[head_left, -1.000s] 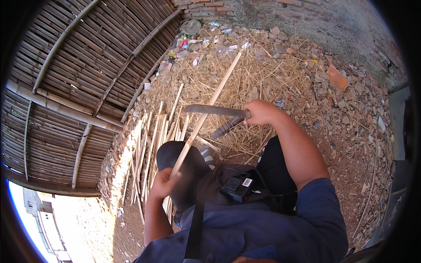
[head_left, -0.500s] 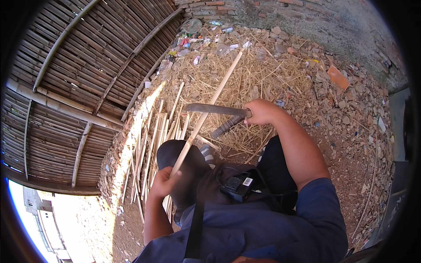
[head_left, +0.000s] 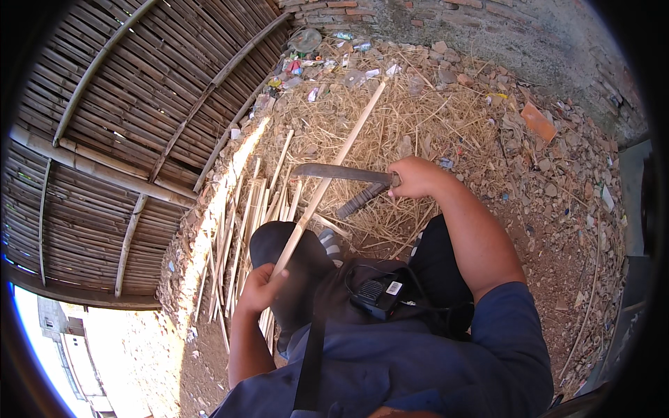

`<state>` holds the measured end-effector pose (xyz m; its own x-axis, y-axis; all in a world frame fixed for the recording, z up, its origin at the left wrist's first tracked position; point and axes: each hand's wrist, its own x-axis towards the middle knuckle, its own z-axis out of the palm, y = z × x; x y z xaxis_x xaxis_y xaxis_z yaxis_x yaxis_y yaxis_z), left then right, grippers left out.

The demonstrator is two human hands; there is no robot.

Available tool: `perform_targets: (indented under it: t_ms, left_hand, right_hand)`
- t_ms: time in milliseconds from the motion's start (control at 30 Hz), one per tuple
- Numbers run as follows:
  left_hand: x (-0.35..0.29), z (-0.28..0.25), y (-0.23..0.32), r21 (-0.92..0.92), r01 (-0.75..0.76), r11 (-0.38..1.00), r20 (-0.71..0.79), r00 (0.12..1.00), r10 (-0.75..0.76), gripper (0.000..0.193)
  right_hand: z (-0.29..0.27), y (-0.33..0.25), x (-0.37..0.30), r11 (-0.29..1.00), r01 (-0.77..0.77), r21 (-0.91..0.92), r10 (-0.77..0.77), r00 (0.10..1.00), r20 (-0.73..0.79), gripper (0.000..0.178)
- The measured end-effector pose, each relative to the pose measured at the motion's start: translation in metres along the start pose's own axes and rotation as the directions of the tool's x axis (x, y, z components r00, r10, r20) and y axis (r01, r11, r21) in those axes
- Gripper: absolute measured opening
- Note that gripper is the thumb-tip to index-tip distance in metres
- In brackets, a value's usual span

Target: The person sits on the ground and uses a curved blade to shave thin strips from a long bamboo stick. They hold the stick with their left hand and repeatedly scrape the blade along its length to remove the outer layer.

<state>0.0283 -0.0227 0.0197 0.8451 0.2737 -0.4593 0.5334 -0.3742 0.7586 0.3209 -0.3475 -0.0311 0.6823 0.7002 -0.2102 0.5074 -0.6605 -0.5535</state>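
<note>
My left hand (head_left: 259, 287) is closed around the near end of a long pale bamboo strip (head_left: 348, 143), which passes over my left knee and slants away to the right across the straw. My right hand (head_left: 416, 177) grips a machete (head_left: 341, 171) whose dark, curved blade points left and crosses the strip; whether the two touch I cannot tell. Below the blade, a dark ridged rod (head_left: 361, 200) runs up to my right hand; its link to the machete is hidden. Beside my left leg lies a bundle of split bamboo strips (head_left: 233, 240).
A bamboo slat wall (head_left: 132, 104) rises on the left, and a brick wall (head_left: 516, 42) stands at the back. Straw (head_left: 418, 118), rubble and litter cover the ground. An orange tile piece (head_left: 538, 122) lies at the right. A black device (head_left: 377, 295) with a cable rests on my lap.
</note>
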Motion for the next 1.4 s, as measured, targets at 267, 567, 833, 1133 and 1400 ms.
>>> perform_targets:
  t_ms: [267, 567, 833, 1133, 1400]
  left_hand:
    - [0.002, -0.002, -0.001, -0.018, 0.033, 0.999, 0.002, 0.999, -0.033, 0.029]
    - [0.001, -0.002, 0.002, -0.034, 0.037, 0.999, 0.004, 0.999, -0.037, 0.027]
    - [0.0, -0.001, 0.004, -0.056, 0.046, 0.997, -0.003, 0.999, -0.046, 0.027]
    - [0.002, -0.003, -0.001, -0.071, 0.06, 0.996, 0.006, 0.998, -0.06, 0.029]
    - [0.005, -0.005, -0.005, -0.067, 0.059, 0.996, 0.011, 0.998, -0.059, 0.03]
  right_hand:
    - [0.002, 0.003, 0.001, 1.0, 0.012, -0.005, -0.012, 1.0, -0.005, 0.047]
    - [0.0, 0.001, 0.001, 1.0, -0.001, -0.023, 0.001, 1.0, 0.016, 0.047]
    - [0.002, 0.002, 0.001, 1.0, 0.007, -0.009, -0.006, 1.0, 0.007, 0.047]
    - [0.003, 0.004, 0.002, 1.0, 0.024, -0.001, -0.024, 1.0, 0.001, 0.045]
    - [0.004, 0.005, 0.003, 1.0, 0.016, -0.018, -0.016, 1.0, 0.005, 0.044]
